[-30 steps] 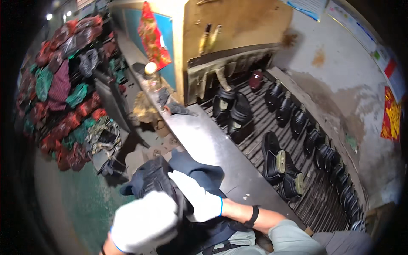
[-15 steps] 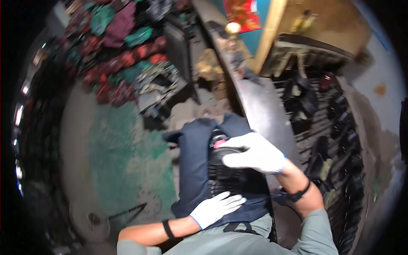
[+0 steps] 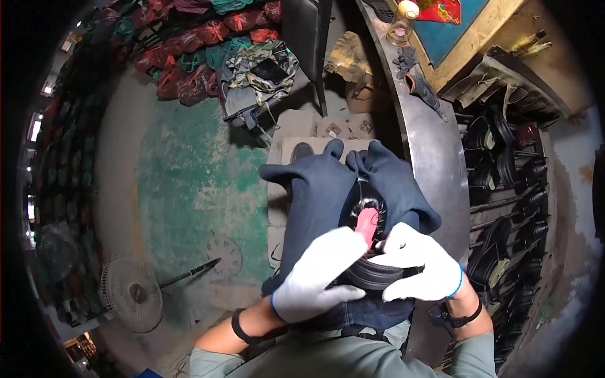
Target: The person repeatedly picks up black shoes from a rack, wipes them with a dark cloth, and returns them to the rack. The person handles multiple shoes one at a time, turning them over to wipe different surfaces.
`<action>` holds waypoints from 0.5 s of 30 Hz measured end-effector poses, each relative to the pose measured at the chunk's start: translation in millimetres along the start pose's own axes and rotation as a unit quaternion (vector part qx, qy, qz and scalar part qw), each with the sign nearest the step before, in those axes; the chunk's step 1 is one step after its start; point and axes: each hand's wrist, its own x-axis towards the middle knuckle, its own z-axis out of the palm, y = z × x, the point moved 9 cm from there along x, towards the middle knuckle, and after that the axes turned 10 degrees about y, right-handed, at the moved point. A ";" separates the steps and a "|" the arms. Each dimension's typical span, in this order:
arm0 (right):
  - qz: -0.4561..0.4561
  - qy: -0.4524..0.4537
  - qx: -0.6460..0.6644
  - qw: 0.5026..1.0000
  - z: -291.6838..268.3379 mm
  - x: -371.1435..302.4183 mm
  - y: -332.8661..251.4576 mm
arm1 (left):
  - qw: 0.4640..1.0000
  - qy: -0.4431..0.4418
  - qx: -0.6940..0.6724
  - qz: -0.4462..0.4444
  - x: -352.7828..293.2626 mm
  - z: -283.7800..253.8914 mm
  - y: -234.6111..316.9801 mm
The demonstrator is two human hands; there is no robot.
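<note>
A black shoe (image 3: 375,275) with a ridged sole edge lies on my lap, over a dark blue apron (image 3: 318,201). From its glossy black opening shows a pinkish-red piece (image 3: 367,225) whose kind I cannot make out. Both hands wear white gloves. My left hand (image 3: 318,268) is curled against the shoe's left side, fingertips at the red piece and thumb near the sole edge. Around the right side my right hand (image 3: 425,261) grips the shoe, fingers bent and thumb below. The gloves hide part of the shoe.
Right of my legs runs a metal bench (image 3: 435,157) with a dark glove (image 3: 421,88) and a jar (image 3: 401,28). Beyond it stands a rack of black shoes (image 3: 491,252). A fan (image 3: 132,293) is at the lower left. Red bags (image 3: 195,41) and a cloth-covered chair (image 3: 258,69) are ahead.
My left hand has risen from the lap to the shoe. My right hand has moved down and rightward, now gripping the shoe's side. The red piece shows more, and the view has shifted.
</note>
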 end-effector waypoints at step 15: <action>0.238 0.268 -0.135 0.924 -23.5 -5.6 65.5 | 0.935 0.024 0.024 -0.353 51.5 3.4 -84.5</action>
